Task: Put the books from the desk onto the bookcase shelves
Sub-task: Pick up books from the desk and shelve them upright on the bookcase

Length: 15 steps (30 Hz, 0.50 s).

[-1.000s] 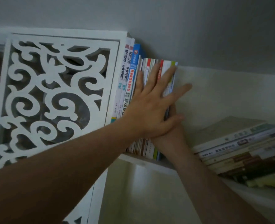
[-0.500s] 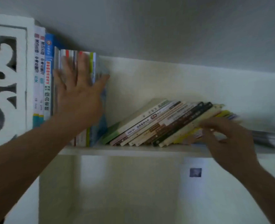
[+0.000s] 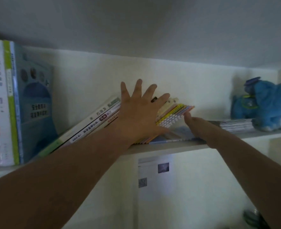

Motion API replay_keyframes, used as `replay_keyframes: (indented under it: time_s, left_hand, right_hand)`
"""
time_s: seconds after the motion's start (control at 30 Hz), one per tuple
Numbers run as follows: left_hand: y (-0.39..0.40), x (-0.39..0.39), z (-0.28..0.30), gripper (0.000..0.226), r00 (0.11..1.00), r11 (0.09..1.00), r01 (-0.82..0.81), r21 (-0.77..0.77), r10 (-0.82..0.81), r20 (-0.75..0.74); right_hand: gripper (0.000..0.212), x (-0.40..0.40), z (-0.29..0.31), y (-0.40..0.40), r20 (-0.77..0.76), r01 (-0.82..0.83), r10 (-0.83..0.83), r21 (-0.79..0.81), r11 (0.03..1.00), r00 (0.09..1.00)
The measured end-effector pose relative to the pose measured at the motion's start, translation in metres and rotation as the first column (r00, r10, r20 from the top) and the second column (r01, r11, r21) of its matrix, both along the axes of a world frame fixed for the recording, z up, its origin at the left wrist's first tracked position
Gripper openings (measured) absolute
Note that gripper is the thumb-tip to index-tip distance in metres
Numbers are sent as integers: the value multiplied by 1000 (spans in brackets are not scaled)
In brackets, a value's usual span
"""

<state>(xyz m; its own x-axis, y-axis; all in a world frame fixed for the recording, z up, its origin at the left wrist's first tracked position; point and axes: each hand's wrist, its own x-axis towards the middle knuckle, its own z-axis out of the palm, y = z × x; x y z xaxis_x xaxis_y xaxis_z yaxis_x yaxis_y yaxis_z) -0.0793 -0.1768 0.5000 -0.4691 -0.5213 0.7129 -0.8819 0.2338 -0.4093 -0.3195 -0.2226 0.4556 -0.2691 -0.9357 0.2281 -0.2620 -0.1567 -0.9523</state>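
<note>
A row of leaning books (image 3: 93, 121) lies slanted on the white bookcase shelf (image 3: 169, 147), tops tipped to the right. My left hand (image 3: 139, 113) rests flat on their spines with fingers spread. My right hand (image 3: 197, 128) reaches under the right end of the slanted row, thumb against the lowest books; its fingers are hidden behind them. Several upright books (image 3: 7, 103) stand at the shelf's left end, the outermost with a blue cover (image 3: 36, 103).
A blue plush toy (image 3: 265, 103) sits at the right end of the shelf on a flat pile of thin booklets (image 3: 235, 124). A paper note (image 3: 154, 171) hangs on the panel below the shelf. A white wall backs the shelf.
My left hand has left the upright books and moved right onto the leaning row. My right hand has slid under that row's right end. The view has shifted right.
</note>
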Motion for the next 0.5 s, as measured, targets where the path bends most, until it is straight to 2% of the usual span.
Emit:
replay_keyframes:
  time_s: [0.03,0.07,0.1,0.17,0.3,0.37,0.4,0.43,0.47,0.5]
  left_hand:
    - [-4,-1,-1,117,999,999,-45,-6,45,27]
    - [-7,0,-2,120,997,998,-64,-28,65,37]
    - [-9,2,-4,120,997,996,-61,-59,63,35]
    - [-12,5,-7,115,999,991,-32,-129,35,20]
    - [-16,6,-10,109,1000,980,-29,-198,31,6]
    - [-15,7,-9,105,999,977,-32,-211,29,-19]
    - [-14,7,-8,102,999,978,-32,-206,26,-31]
    - [-13,8,-7,98,999,979,-27,-202,20,-38]
    - [-12,9,-6,93,999,980,-18,-200,10,-41]
    - [-11,10,-6,89,999,979,-8,-203,-1,-45]
  right_hand:
    - [88,-7,3,-4,-76,14,-15,-12,1000,997]
    - [82,-16,3,-11,-8,19,-19,-28,999,1000]
    - [77,-21,4,-13,150,-4,12,-58,998,989]
    - [87,-25,8,-14,412,-13,76,-154,988,908]
    - [106,1,29,-5,571,157,104,-389,908,815]
    - [111,20,36,-10,687,219,166,-437,872,708]
    - [110,33,35,-10,751,193,215,-415,889,624]
    - [105,47,33,-10,770,72,277,-385,920,575]
    - [95,62,28,-8,744,-117,353,-351,929,568]
    - [86,77,22,-5,685,-289,410,-292,912,602]
